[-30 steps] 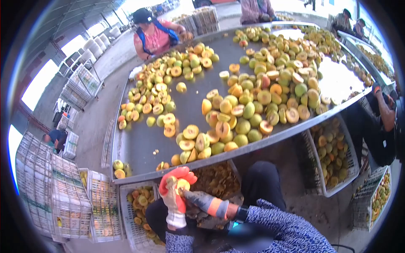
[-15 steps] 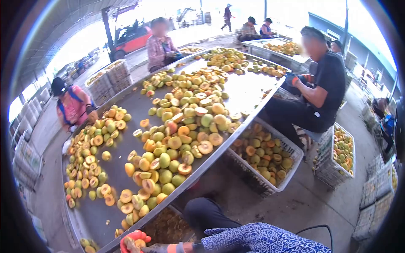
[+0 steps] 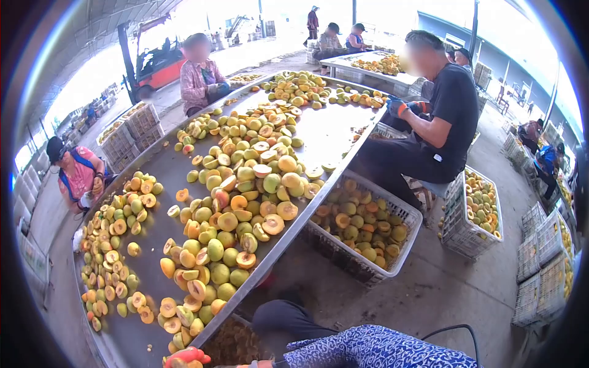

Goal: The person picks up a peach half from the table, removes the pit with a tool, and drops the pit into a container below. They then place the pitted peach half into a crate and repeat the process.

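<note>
At the bottom edge, my left hand (image 3: 189,356), in a red-orange glove, has its fingers curled round a piece of yellow-orange peach-like fruit (image 3: 177,363), partly cut off by the frame. My right arm in a blue-and-white patterned sleeve (image 3: 374,346) reaches in from the right. Only an orange cuff (image 3: 264,364) shows at that wrist; the right hand's fingers are out of sight below the edge. Beside my left hand lies the metal sorting table (image 3: 150,257), spread with whole and halved fruits (image 3: 215,250), green-yellow outside and orange inside.
Under the table's right edge stands a crate of fruit (image 3: 362,230); another full crate (image 3: 469,211) is farther right. A seated person in black (image 3: 451,104) works across the corner. People in pink (image 3: 83,175) and a checked shirt (image 3: 199,83) are on the far side. Stacked crates (image 3: 540,264) line the right.
The view has shifted, so the table and people sit farther left. My hands are lower and more cut off. The person in pink has drawn their hands back from the fruit.
</note>
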The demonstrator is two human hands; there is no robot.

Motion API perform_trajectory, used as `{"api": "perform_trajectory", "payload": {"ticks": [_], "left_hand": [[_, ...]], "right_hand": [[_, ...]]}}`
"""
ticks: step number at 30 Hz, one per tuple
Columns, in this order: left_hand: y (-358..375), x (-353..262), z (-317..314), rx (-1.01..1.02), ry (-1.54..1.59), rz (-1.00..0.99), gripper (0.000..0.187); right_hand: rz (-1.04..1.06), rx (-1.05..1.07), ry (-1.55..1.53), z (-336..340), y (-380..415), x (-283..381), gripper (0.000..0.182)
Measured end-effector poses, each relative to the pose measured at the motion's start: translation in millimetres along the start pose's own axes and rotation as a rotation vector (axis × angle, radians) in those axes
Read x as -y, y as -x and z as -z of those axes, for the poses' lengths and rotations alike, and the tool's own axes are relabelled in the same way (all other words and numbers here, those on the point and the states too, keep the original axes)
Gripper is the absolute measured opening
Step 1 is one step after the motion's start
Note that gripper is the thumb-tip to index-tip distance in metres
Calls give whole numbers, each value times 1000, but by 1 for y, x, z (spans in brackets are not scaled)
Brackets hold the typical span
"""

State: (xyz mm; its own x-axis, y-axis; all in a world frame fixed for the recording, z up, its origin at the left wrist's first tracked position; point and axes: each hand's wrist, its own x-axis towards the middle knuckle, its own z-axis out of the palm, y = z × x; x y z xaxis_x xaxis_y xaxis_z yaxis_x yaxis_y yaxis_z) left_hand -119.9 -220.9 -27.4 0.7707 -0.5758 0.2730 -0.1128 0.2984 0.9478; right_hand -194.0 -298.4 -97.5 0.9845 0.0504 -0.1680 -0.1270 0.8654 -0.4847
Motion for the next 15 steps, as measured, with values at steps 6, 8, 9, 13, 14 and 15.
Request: {"api": "perform_trajectory", "payload": {"ticks": [6,8,9,13,14,15], "left_hand": [[-6,-6,-6,163,7,-10,38],[-9,-23,-8,268,-45,11,39],[-11,-31,-18,249,78,30,39],[-36,-20,22,114,471,254,39],[-42,0,49,-52,606,186,39],[-40,-14,66,-187,482,151,33]], "right_hand": [[-18,23,-58,-1,-1,5,33],[-33,57,-103,-2,-1,7,32],[-45,73,-129,-2,0,8,31],[-180,480,-452,0,-7,5,30],[-213,589,-528,4,-11,1,30],[-262,755,-661,3,-16,-6,33]]}}
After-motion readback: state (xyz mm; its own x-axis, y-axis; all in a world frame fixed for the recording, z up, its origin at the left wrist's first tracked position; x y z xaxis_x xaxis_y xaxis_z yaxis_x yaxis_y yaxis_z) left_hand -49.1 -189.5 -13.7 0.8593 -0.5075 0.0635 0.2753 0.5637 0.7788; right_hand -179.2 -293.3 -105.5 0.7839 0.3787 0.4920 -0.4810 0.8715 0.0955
